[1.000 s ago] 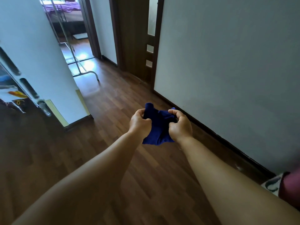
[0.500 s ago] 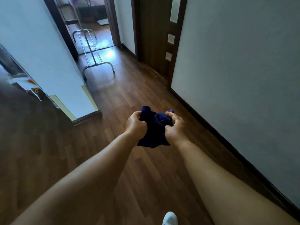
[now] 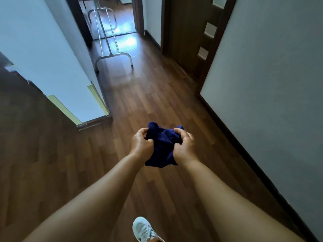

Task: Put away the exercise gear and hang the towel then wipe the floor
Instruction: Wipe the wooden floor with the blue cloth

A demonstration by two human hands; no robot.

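At frame centre, the bunched dark-blue towel [image 3: 162,145] sits between both hands above the wood floor [image 3: 139,105]. Left hand [image 3: 140,144] grips its left edge with curled fingers; right hand [image 3: 183,145] grips its right edge. A white shoe [image 3: 143,230] appears at bottom centre
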